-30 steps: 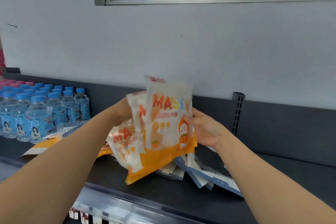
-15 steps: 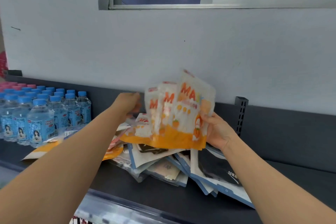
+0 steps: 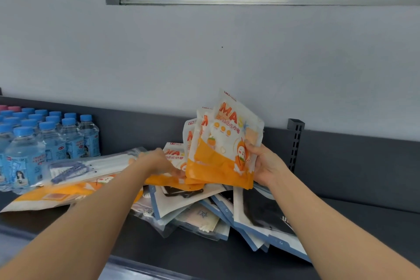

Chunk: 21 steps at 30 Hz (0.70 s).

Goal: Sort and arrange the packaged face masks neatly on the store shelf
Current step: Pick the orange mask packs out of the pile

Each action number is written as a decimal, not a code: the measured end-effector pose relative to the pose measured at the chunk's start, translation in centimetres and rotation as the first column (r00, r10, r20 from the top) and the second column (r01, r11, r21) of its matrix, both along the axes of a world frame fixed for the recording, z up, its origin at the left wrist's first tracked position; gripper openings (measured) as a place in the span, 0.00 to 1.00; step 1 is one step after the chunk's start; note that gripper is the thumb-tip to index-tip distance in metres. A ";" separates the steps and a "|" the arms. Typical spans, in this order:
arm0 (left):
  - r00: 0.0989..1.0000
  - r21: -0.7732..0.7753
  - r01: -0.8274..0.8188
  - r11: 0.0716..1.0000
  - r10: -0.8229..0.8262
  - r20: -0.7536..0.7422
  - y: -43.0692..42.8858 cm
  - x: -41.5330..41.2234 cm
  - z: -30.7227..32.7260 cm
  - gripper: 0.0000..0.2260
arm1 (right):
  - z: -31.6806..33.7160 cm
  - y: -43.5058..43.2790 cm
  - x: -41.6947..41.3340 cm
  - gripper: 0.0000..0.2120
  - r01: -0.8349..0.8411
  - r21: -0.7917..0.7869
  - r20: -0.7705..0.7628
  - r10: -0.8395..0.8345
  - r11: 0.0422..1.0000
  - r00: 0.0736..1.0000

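My right hand (image 3: pixel 266 163) holds a fanned stack of orange-and-white mask packs (image 3: pixel 223 143) upright above the dark shelf (image 3: pixel 363 223). My left hand (image 3: pixel 159 162) reaches down onto another orange mask pack (image 3: pixel 173 154) lying flat just left of the stack, fingers on its edge. Under both hands lies a loose pile of blue-edged and clear mask packs (image 3: pixel 227 209). More packs, one orange (image 3: pixel 68 193) and one white with a dark mask (image 3: pixel 75 169), lie to the left.
Several blue-capped water bottles (image 3: pixel 45 141) stand in rows at the shelf's left. A slotted upright post (image 3: pixel 295 143) rises behind my right hand. The shelf's clear front rail (image 3: pixel 136 266) runs along the near edge. Dark shelf surface extends to the right.
My left hand has let go of the held stack and dropped to the flat orange pack. My right hand keeps the stack, shifted slightly right and more upright.
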<state>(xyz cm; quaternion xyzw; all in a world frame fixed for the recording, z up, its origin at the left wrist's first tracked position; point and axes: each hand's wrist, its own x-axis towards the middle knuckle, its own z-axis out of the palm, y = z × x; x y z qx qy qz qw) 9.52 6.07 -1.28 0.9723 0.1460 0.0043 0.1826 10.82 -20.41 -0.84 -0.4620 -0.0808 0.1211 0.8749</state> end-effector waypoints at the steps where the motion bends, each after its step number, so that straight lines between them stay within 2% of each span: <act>1: 0.999 -0.028 -0.015 0.999 0.016 0.042 0.0 0.2 0.1 0.41 | 0.0 0.0 0.1 0.15 0.000 -0.005 -0.008 0.000 1.000 1.000; 3: 0.991 -0.065 -0.052 0.997 0.059 0.117 0.0 0.7 0.4 0.32 | -0.1 0.0 0.4 0.17 0.005 -0.014 -0.025 -0.006 1.000 1.000; 5: 0.993 -0.025 -0.065 0.998 0.067 0.101 0.3 1.3 0.2 0.28 | -0.2 0.0 0.7 0.18 0.006 -0.022 -0.033 -0.006 1.000 0.999; 7: 1.000 -0.063 -0.010 0.998 0.011 0.020 0.2 1.4 0.0 0.33 | -0.3 -0.1 0.7 0.18 -0.001 -0.038 -0.030 0.000 0.999 1.000; 9: 0.997 -0.195 0.042 0.980 -0.055 -0.058 0.1 1.4 -0.2 0.40 | -0.3 -0.1 0.8 0.18 0.001 -0.048 -0.030 -0.003 0.999 1.000; 11: 0.994 -0.206 0.081 0.975 -0.093 -0.052 0.1 1.4 -0.1 0.44 | -0.4 -0.1 0.9 0.18 0.002 -0.056 -0.035 -0.004 0.998 0.999; 14: 0.987 -0.217 0.159 0.963 -0.162 0.008 0.3 1.6 0.2 0.44 | -0.5 0.1 1.1 0.18 0.000 -0.065 -0.046 -0.003 0.998 0.999; 16: 0.976 -0.200 0.201 0.959 -0.213 -0.036 0.3 1.6 0.5 0.44 | -0.6 0.1 1.3 0.17 -0.003 -0.071 -0.058 -0.001 0.997 0.998; 19: 0.953 -0.137 0.200 0.970 -0.225 -0.201 0.8 1.8 0.6 0.58 | -0.7 0.0 1.4 0.15 0.000 -0.059 -0.087 -0.006 0.998 0.996; 21: 0.953 -0.164 0.163 0.973 -0.198 -0.230 1.1 2.4 0.3 0.66 | -0.6 -0.2 1.5 0.15 0.012 -0.050 -0.102 -0.017 0.999 0.995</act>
